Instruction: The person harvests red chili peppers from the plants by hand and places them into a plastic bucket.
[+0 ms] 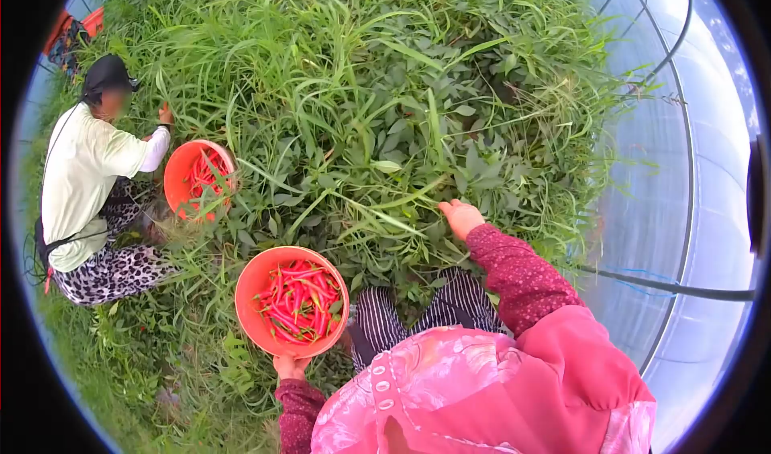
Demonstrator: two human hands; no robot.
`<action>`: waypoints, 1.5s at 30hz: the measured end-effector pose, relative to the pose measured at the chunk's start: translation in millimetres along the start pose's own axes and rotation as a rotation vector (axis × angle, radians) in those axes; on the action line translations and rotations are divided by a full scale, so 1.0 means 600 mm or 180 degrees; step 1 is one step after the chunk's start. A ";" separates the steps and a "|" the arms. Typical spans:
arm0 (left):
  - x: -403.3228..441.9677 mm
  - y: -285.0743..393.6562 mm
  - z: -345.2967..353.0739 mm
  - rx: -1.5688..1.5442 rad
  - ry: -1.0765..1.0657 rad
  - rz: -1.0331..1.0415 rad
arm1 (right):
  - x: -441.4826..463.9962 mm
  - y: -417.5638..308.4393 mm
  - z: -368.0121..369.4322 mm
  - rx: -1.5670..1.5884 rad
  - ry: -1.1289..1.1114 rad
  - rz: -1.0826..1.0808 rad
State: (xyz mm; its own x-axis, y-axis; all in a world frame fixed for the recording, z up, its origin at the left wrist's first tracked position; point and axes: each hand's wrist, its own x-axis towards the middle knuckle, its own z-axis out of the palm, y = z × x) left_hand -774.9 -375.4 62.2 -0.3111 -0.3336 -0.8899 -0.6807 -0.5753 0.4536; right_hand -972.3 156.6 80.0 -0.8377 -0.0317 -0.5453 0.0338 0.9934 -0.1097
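My left hand (291, 366) grips the near edge of an orange-red bucket (245, 297), its fingers partly hidden by the bucket. Many red chili peppers (299, 301) with green stems lie inside, along with a few green leaves. My right hand (462, 219) reaches forward to the right, low over the leafy pepper plants (482, 165). Its visible fingertips point left, slightly apart, and no pepper shows in them. Long grass blades (385, 217) cross the foliage just left of that hand.
A co-worker (88, 181) crouches at the left, one hand in the foliage, beside another orange bucket (173, 177) of red peppers. Tall grass and plants fill the ground ahead. A plastic greenhouse wall (642, 189) with metal pipes (666, 285) runs along the right.
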 end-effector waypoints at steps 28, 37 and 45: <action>-0.184 0.078 0.118 0.1386 -0.0501 0.0872 | -0.066 -0.030 -0.042 0.3023 -0.0490 -0.0782; -0.505 0.188 0.446 0.2584 -0.0621 0.1571 | -0.096 0.043 -0.149 0.5443 -0.1070 -0.1451; -0.634 0.171 0.783 0.3769 -0.1764 0.2068 | -0.226 0.267 -0.202 0.6350 0.0278 -0.0831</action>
State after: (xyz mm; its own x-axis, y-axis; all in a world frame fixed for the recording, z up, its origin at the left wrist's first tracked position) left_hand -1038.0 43.1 424.5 -0.7942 0.1926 -0.5763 -0.3748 0.5913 0.7141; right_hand -919.4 333.6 236.8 -0.9385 -0.0616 -0.3397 0.3196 -0.5268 -0.7876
